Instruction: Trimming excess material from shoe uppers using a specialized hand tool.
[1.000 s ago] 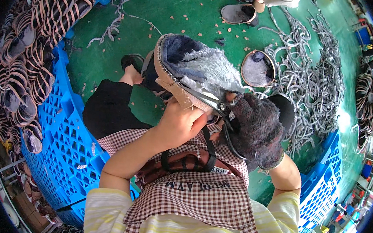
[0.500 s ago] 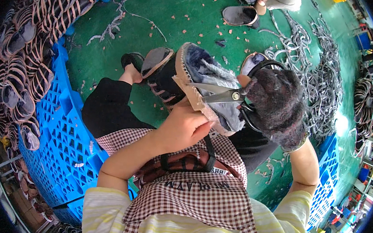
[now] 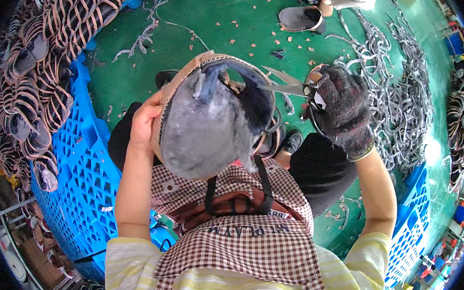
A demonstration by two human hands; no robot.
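A slipper (image 3: 197,134) with grey fluffy lining and a tan stitched rim faces up in front of my chest. My bare left hand (image 3: 146,123) is closed on its left rim, with part of the fingers hidden behind it. Loose fluff hangs at the slipper's right side. My right hand (image 3: 344,107), in a dark fuzzy glove, grips a pair of scissors (image 3: 296,89). The blades are apart and point left; the lower one reaches the slipper's upper right edge. I cannot tell whether it touches the lining.
Blue plastic pallets (image 3: 92,150) stand at both sides. A large heap of slippers (image 3: 25,74) lies at the left. Tangled grey fleece strips (image 3: 405,93) cover the green floor at the right. A single slipper (image 3: 299,19) lies at the far side, beside another person's foot (image 3: 326,5).
My left hand has moved left and up, turning the slipper so its lined opening faces me. The tan strip no longer lies between the scissor blades. My right hand has shifted slightly left.
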